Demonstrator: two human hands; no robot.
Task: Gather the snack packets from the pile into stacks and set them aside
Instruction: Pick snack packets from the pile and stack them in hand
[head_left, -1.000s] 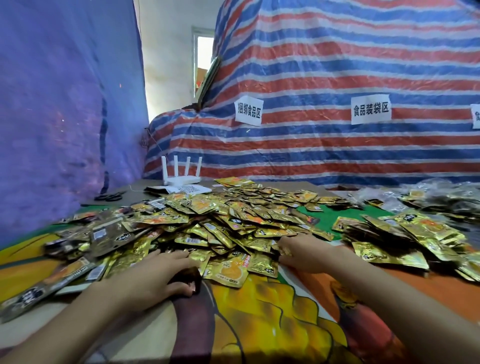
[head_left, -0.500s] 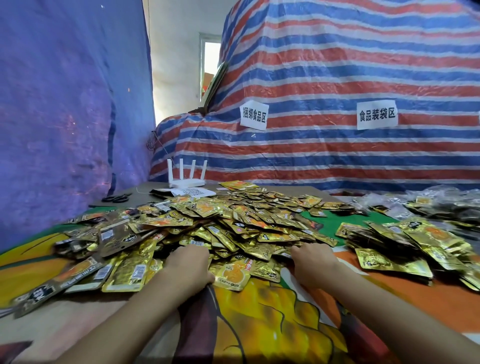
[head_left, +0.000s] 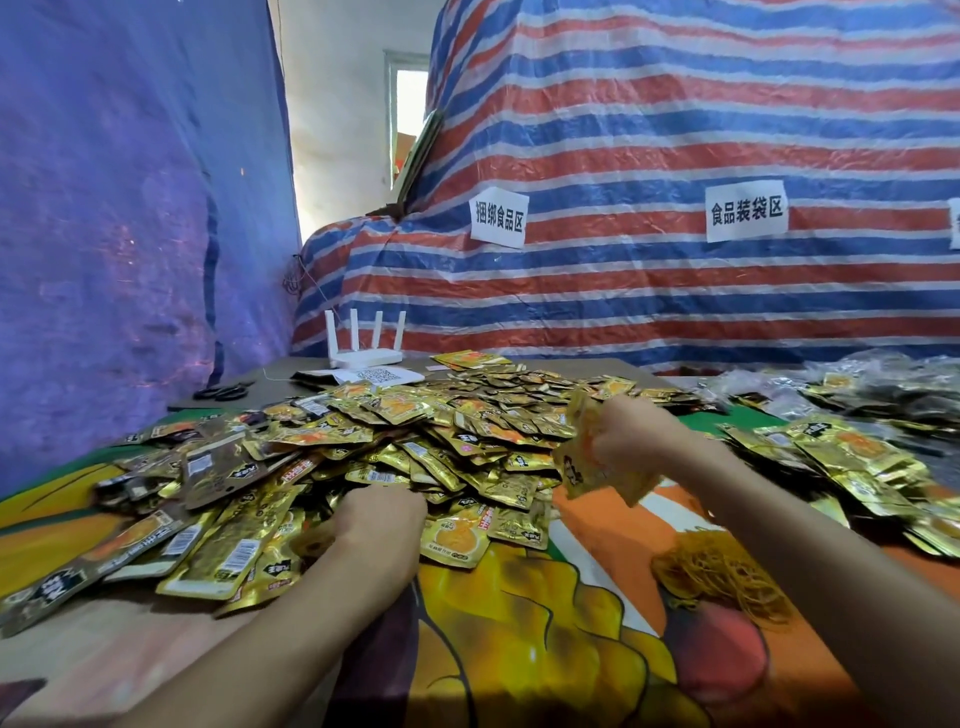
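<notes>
Gold-foil pile touches the left hand, its grip I cannot tell; right hand clutches raised packets, set-aside heap just rightward.

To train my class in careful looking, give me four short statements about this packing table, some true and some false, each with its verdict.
1. The right hand holds a bunch of packets above the table. True.
2. The left hand holds the scissors. False: the scissors lie untouched at the table's far left; the left hand is at the near edge of the pile.
3. A white router stands behind the pile. True.
4. The rubber bands lie left of the left hand. False: they lie on the right, by the right forearm.
</notes>
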